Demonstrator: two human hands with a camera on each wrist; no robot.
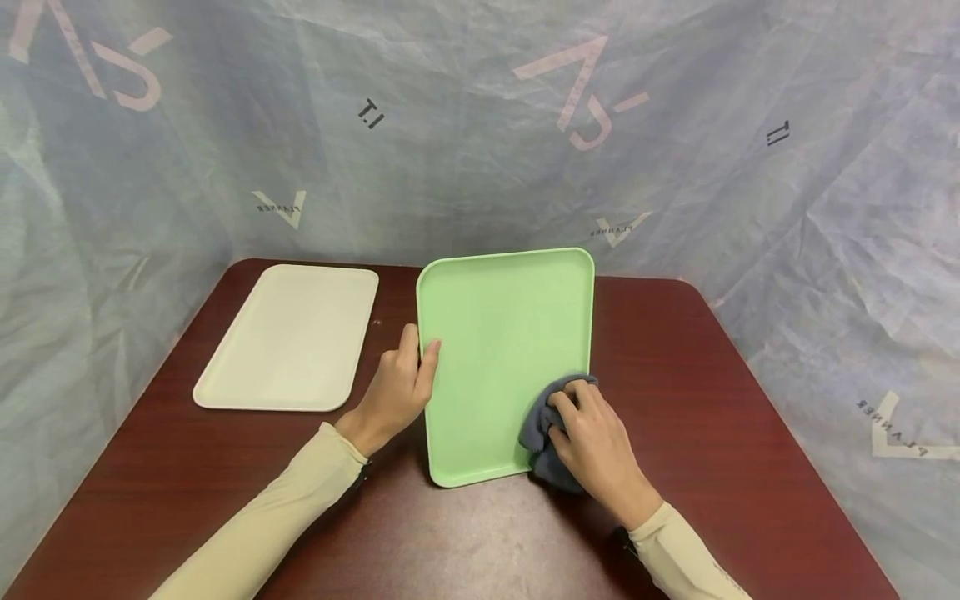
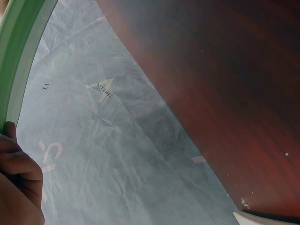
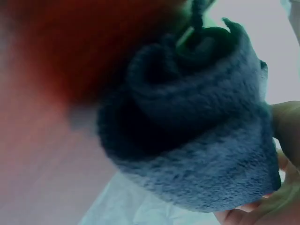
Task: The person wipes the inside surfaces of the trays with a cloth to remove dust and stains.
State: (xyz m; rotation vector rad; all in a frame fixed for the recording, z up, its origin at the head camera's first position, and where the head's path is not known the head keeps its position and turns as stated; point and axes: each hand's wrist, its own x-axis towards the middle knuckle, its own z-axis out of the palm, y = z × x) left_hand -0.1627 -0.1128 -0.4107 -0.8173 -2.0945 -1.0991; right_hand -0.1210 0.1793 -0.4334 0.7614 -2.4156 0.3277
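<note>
A light green tray (image 1: 502, 350) is held tilted up off the table, its inner face toward the head camera. My left hand (image 1: 397, 383) grips its left edge, thumb on the inner face; the left wrist view shows curled fingers (image 2: 21, 164) beside the green rim (image 2: 18, 56). At the tray's lower right corner, my right hand (image 1: 596, 442) holds a bunched grey-blue cloth (image 1: 536, 425) against it. In the right wrist view the folded cloth (image 3: 201, 126) fills the middle, with part of the right hand (image 3: 276, 197) at the right border.
A white tray (image 1: 292, 337) lies flat at the back left of the dark red-brown table (image 1: 660, 375). Small pale specks (image 2: 246, 204) dot the tabletop near it. Grey plastic sheeting (image 1: 450, 167) with printed letters hangs behind the table and along both sides.
</note>
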